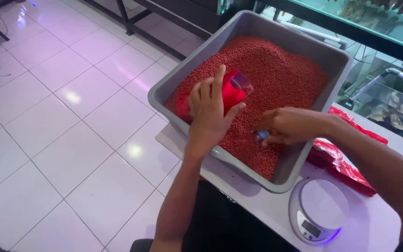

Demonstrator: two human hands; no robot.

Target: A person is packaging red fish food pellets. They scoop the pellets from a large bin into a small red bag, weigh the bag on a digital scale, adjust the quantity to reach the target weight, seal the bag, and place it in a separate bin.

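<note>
A grey plastic tub (304, 158) filled with small red pellets (276, 70) rests on a white table. My left hand (209, 109) grips a red plastic pouch (232, 92), its clear mouth tilted up to the right, above the pellets at the tub's left side. My right hand (288, 126) is down in the pellets near the tub's front, closed on a small bluish scoop (263, 135) that is mostly hidden by the fingers.
A round white digital scale (319, 211) sits on the white table (374, 228) in front of the tub. A stack of red pouches (346, 163) lies to the tub's right. Glass aquariums (388, 98) stand behind. White tiled floor (71, 140) spreads to the left.
</note>
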